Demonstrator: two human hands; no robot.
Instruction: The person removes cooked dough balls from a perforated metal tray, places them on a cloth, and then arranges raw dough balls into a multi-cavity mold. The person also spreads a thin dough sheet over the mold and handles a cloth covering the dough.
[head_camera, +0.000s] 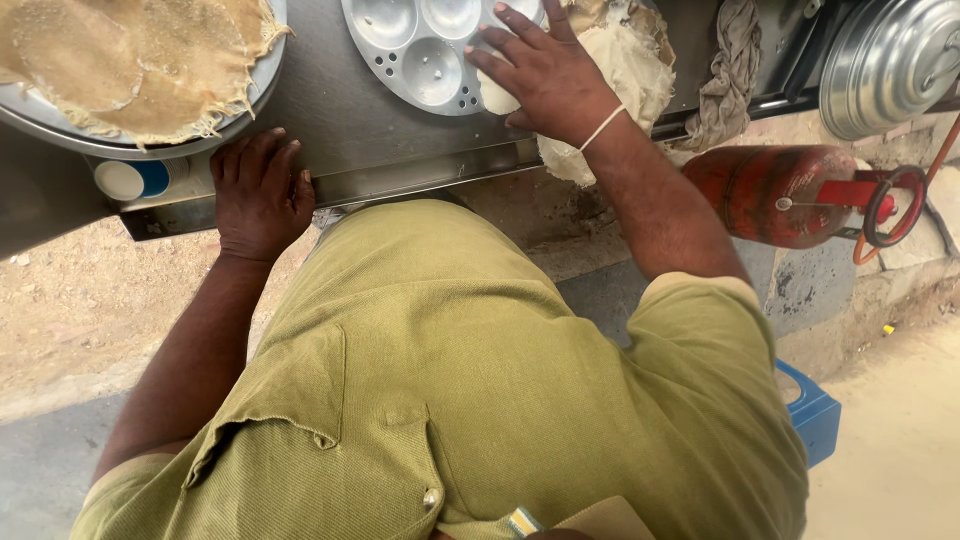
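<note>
My left hand (258, 190) rests palm down on the front edge of the steel counter (350, 110), fingers together and holding nothing. My right hand (545, 75) lies flat with spread fingers on the rim of a round metal mould plate (420, 50) with several shallow cups. Under that palm sits a white steamed cake (495, 95). Just right of the hand lies a crumpled off-white cloth (630, 60).
A large round tray with a beige frayed cloth (130, 60) is at the top left, a blue and white container (130, 178) below it. A red gas cylinder (780, 190), steel lidded pot (890, 60), grey rag (730, 60) and blue box (815, 410) stand right.
</note>
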